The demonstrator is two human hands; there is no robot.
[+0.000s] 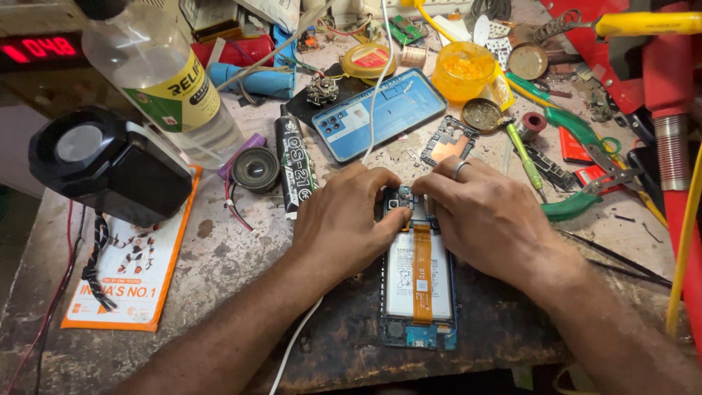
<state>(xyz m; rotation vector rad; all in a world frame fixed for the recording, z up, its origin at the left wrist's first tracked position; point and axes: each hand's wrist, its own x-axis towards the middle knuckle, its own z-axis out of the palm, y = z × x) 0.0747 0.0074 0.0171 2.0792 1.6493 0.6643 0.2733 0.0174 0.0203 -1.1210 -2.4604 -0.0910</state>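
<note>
**Both hands pressing on the top of an open phone**

Head view. Pinching down with both hands on the upper end of the open phone [418,292], fingers bent and close together. Left hand [344,227] on the phone's top left corner, thumb laid across the small board near the camera part. Right hand [486,219] on the top right corner, fingertips [424,189] pushed onto the same board, a ring [460,169] on one finger. Can't tell if anything small sits between the fingertips. Phone flat on its face near the front edge of the worktop [219,256], a bit right of the middle, back cover off. White battery [402,281] showing inside, with an orange flat strip [422,274] running down over it.

Blue back cover [380,113] lying behind the hands, toward the middle of the worktop, well apart from the phone. Black glue tube [295,164] just left of the cover. Small round speaker [256,170] beside the tube. Big black lamp-like thing [110,164] near the left edge, sitting on an orange leaflet [139,292]. Clear bottle [164,77] at the back left. Orange tub [463,69] at the back. Green-handled pliers [585,172] to the right of the right hand, near but not touching. White cable [376,88] running from the back, under the left hand, to the front edge.
</note>
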